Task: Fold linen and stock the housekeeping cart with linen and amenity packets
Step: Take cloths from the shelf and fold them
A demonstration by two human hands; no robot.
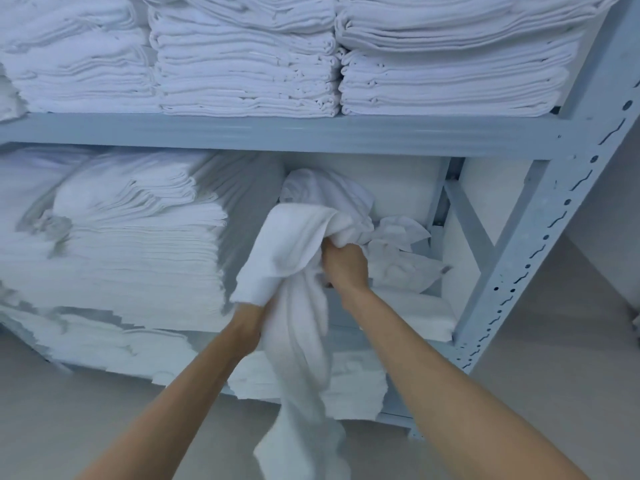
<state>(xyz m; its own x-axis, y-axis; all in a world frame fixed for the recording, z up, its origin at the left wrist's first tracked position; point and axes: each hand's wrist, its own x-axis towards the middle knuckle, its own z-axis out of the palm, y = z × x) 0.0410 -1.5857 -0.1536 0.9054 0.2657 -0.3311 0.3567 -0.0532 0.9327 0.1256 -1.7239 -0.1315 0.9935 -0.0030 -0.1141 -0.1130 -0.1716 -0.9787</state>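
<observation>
Towel (298,306), white and unfolded, hangs bunched in front of the middle shelf (277,133) of the metal rack, its long axis near vertical, loose tail pointing down toward the near floor and top end up at the shelf opening. Right hand (344,266) is clenched around the gathered top; left hand is covered by the cloth, its grip undeterminable. Judged early stage: this piece is not folded, no cart or amenity packets are visible; farther back, folded stacks (242,64) fill the shelves.
</observation>
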